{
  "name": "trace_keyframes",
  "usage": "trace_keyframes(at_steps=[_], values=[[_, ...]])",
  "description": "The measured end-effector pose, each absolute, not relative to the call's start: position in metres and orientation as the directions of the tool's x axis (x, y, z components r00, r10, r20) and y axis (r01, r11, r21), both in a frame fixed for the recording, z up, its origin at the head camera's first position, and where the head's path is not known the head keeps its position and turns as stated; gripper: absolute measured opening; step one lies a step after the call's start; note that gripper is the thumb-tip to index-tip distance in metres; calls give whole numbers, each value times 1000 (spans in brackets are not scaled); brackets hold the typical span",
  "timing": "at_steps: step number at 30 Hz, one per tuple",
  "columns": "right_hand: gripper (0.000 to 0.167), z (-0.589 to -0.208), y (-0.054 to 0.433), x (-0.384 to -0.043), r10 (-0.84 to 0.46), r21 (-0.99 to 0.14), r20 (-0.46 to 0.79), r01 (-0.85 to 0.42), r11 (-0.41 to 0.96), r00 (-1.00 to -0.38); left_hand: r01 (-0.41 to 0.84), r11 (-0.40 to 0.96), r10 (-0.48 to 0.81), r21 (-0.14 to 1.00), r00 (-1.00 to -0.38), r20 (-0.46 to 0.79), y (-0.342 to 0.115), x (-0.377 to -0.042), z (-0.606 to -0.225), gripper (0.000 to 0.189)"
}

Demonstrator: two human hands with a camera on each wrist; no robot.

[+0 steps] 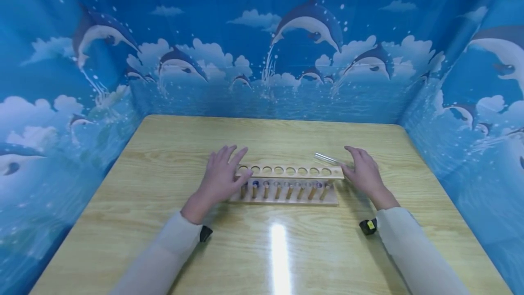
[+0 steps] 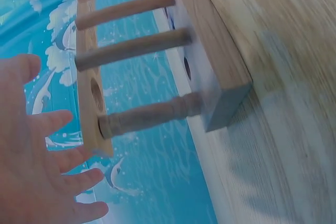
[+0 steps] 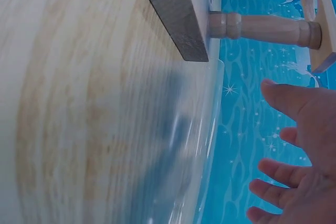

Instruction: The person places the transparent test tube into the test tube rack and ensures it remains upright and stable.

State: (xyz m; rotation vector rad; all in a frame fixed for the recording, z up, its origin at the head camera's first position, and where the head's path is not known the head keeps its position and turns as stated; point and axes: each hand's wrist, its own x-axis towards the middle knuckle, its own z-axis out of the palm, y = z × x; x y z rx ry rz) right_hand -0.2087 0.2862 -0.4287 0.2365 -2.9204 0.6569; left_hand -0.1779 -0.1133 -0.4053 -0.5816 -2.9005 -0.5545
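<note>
A wooden test tube rack point(image 1: 284, 176) stands upright on the table, with a row of round holes along its top bar and short pegs rising from its base. My left hand point(image 1: 221, 176) is at the rack's left end, fingers spread, the thumb overlapping the top bar in the head view. In the left wrist view that hand point(image 2: 37, 166) is beside the bar, its fingers apart. At the right end is my right hand point(image 1: 365, 174), its thumb right by the bar's tip. The right wrist view shows this hand point(image 3: 310, 145) with loosely extended fingers, holding nothing.
Behind the rack's right end lies a clear glass tube point(image 1: 326, 158), partly hidden by the bar. The light wood-grain table point(image 1: 163, 149) is bordered by blue dolphin-print curtains point(image 1: 229, 99) at the back and both sides.
</note>
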Motion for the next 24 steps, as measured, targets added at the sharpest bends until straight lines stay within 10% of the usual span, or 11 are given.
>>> trace_keyframes(at_steps=[24], values=[[53, -441, 280, -225, -89, -403, 175, -154, 902, -981, 407, 876, 348, 260, -905, 244, -94, -172, -418, 61]])
